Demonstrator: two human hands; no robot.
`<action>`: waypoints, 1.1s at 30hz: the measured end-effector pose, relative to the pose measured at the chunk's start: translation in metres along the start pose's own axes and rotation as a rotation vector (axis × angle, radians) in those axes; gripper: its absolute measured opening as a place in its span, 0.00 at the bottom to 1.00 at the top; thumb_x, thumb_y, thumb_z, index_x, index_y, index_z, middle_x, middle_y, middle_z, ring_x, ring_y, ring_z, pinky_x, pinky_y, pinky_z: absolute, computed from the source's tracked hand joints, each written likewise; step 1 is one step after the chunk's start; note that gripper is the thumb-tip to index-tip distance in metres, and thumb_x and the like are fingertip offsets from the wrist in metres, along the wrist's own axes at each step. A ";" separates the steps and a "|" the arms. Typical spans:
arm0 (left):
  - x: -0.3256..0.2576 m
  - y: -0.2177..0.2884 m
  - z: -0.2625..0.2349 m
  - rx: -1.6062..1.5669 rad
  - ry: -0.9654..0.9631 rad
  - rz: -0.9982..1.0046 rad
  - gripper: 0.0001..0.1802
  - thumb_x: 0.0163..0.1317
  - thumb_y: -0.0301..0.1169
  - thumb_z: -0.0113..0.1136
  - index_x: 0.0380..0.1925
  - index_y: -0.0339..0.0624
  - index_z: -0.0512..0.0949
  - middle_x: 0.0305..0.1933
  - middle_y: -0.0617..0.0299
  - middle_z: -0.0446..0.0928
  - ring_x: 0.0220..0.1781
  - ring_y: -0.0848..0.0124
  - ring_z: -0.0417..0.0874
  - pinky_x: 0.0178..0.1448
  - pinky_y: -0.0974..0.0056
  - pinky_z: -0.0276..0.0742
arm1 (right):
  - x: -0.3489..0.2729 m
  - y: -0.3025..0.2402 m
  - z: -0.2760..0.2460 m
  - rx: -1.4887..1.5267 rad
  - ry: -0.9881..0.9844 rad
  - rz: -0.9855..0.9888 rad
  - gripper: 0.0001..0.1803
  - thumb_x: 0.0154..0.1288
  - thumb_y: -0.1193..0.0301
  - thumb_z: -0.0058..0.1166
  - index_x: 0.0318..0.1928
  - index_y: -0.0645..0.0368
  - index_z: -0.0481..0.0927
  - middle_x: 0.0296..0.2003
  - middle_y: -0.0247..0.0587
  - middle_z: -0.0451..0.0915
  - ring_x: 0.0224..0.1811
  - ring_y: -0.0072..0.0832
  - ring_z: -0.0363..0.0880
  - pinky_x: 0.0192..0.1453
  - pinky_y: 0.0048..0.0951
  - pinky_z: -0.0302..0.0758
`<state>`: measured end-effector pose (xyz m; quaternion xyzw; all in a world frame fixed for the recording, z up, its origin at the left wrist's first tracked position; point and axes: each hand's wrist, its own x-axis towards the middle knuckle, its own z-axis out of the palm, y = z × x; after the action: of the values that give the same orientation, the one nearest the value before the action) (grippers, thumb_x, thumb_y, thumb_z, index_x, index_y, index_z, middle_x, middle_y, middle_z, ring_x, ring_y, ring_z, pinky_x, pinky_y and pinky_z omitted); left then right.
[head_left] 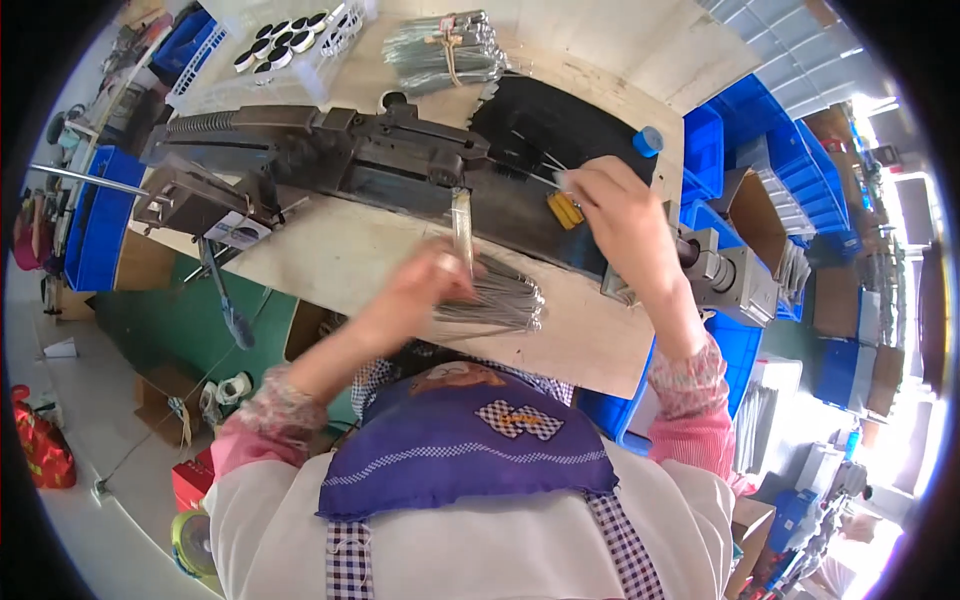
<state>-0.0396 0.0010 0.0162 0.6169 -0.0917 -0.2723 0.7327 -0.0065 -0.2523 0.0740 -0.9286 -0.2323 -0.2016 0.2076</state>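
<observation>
While one wire pile [505, 300] lies nearest, at centre, the left hand [420, 285] blurs at its left end, by one lever [462, 225], grip impossible to tell; the right hand [622, 208], right of centre, pinches one thin rod [535, 178]; behind, one dark machine [390, 155] and, top centre, one tied bundle [420, 57] rest on a pale wooden table [345, 250]; blue bins [703, 150] crowd the right; green floor [270, 315] shows left.

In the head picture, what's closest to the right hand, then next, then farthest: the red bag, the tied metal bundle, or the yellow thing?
From the right hand:
1. Yellow thing: just left of it.
2. Tied metal bundle: up and to the left.
3. Red bag: far left, lower down.
</observation>
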 end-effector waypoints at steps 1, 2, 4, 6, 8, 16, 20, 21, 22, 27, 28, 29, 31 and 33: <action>0.004 -0.003 0.021 0.043 0.060 0.042 0.13 0.75 0.39 0.39 0.38 0.45 0.70 0.30 0.69 0.66 0.31 0.78 0.66 0.33 0.70 0.65 | 0.003 0.006 0.010 0.030 -0.018 -0.019 0.09 0.53 0.78 0.57 0.37 0.60 0.81 0.32 0.40 0.76 0.39 0.36 0.78 0.39 0.33 0.78; 0.012 -0.001 0.027 -0.085 0.097 -0.072 0.12 0.75 0.39 0.39 0.38 0.46 0.70 0.31 0.69 0.66 0.32 0.78 0.66 0.32 0.71 0.65 | 0.006 0.007 0.012 0.018 -0.009 -0.028 0.09 0.53 0.78 0.57 0.37 0.60 0.81 0.32 0.40 0.76 0.39 0.36 0.78 0.39 0.33 0.78; 0.017 0.007 0.036 -0.326 0.087 -0.222 0.11 0.75 0.39 0.40 0.36 0.48 0.69 0.31 0.68 0.66 0.30 0.78 0.66 0.30 0.71 0.64 | 0.008 0.003 0.014 -0.123 -0.100 -0.041 0.06 0.54 0.76 0.56 0.34 0.59 0.80 0.31 0.39 0.75 0.38 0.35 0.77 0.38 0.33 0.78; 0.012 0.037 0.039 -0.672 -0.226 -0.142 0.11 0.75 0.38 0.40 0.34 0.48 0.67 0.30 0.68 0.65 0.22 0.80 0.61 0.22 0.74 0.57 | 0.013 0.006 0.019 -0.146 -0.093 -0.080 0.04 0.53 0.76 0.55 0.32 0.59 0.78 0.28 0.38 0.73 0.35 0.35 0.77 0.37 0.34 0.78; 0.009 0.066 0.015 -0.761 -0.176 -0.167 0.11 0.75 0.38 0.40 0.34 0.48 0.67 0.28 0.69 0.64 0.18 0.81 0.58 0.19 0.74 0.52 | 0.014 0.005 0.022 -0.151 -0.110 -0.063 0.05 0.52 0.76 0.55 0.32 0.59 0.77 0.28 0.39 0.73 0.35 0.35 0.77 0.36 0.34 0.78; -0.035 0.037 -0.084 -0.522 -0.055 0.414 0.11 0.69 0.35 0.51 0.33 0.41 0.78 0.14 0.68 0.65 0.11 0.77 0.61 0.15 0.68 0.58 | 0.030 0.002 0.002 -0.045 -0.173 0.021 0.04 0.50 0.78 0.55 0.28 0.60 0.75 0.27 0.44 0.74 0.34 0.42 0.77 0.38 0.40 0.76; 0.013 0.042 -0.032 0.508 -0.303 0.250 0.11 0.63 0.31 0.55 0.28 0.35 0.82 0.19 0.55 0.76 0.21 0.70 0.77 0.28 0.68 0.69 | 0.084 0.065 0.044 -0.197 -0.499 0.139 0.07 0.53 0.72 0.57 0.30 0.63 0.80 0.29 0.52 0.79 0.35 0.49 0.79 0.40 0.43 0.75; 0.038 0.040 -0.013 0.540 -0.321 0.170 0.11 0.62 0.32 0.55 0.30 0.36 0.83 0.19 0.53 0.75 0.20 0.70 0.76 0.28 0.67 0.69 | 0.092 0.079 0.053 -0.289 -0.655 0.154 0.10 0.56 0.68 0.57 0.33 0.62 0.81 0.29 0.55 0.78 0.36 0.50 0.78 0.41 0.42 0.74; 0.064 0.029 0.003 0.500 -0.332 0.231 0.12 0.62 0.33 0.55 0.29 0.37 0.83 0.18 0.54 0.75 0.19 0.70 0.75 0.27 0.66 0.68 | 0.097 0.085 0.057 -0.294 -0.659 0.154 0.10 0.56 0.68 0.57 0.33 0.62 0.81 0.29 0.55 0.78 0.36 0.50 0.78 0.41 0.42 0.74; 0.131 0.022 0.032 0.549 -0.340 0.097 0.13 0.61 0.35 0.57 0.28 0.37 0.84 0.16 0.58 0.74 0.19 0.76 0.69 0.26 0.66 0.65 | 0.068 0.068 0.005 0.141 -0.440 0.196 0.14 0.49 0.67 0.64 0.32 0.64 0.80 0.29 0.50 0.78 0.36 0.45 0.78 0.42 0.41 0.74; 0.135 0.023 0.029 0.573 -0.331 0.088 0.12 0.60 0.34 0.57 0.29 0.38 0.84 0.16 0.56 0.75 0.18 0.75 0.70 0.26 0.66 0.65 | 0.059 0.050 -0.013 0.278 -0.475 0.278 0.14 0.49 0.66 0.64 0.32 0.64 0.79 0.29 0.48 0.76 0.36 0.44 0.76 0.42 0.39 0.74; 0.139 0.024 0.027 0.558 -0.323 0.084 0.12 0.60 0.34 0.57 0.29 0.38 0.84 0.16 0.56 0.75 0.18 0.75 0.70 0.26 0.66 0.65 | 0.046 0.043 -0.014 0.278 -0.492 0.275 0.14 0.49 0.66 0.64 0.32 0.64 0.79 0.29 0.48 0.76 0.36 0.44 0.76 0.42 0.39 0.74; 0.138 0.031 0.024 0.805 -0.264 0.374 0.10 0.56 0.32 0.57 0.30 0.39 0.85 0.18 0.51 0.77 0.19 0.66 0.76 0.27 0.62 0.69 | 0.028 0.036 -0.013 0.235 -0.372 0.089 0.14 0.51 0.67 0.62 0.34 0.63 0.78 0.29 0.45 0.74 0.35 0.42 0.75 0.41 0.36 0.73; 0.131 0.043 0.023 1.277 -0.123 0.591 0.08 0.50 0.28 0.58 0.27 0.42 0.85 0.24 0.54 0.80 0.28 0.56 0.82 0.34 0.57 0.78 | 0.028 0.034 -0.003 0.167 -0.369 0.026 0.12 0.53 0.69 0.61 0.35 0.63 0.77 0.28 0.44 0.75 0.35 0.41 0.76 0.41 0.35 0.74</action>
<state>0.0709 -0.0815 0.0357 0.8589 -0.4385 0.0108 0.2643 0.0329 -0.2719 0.0795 -0.9322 -0.2705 -0.0056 0.2404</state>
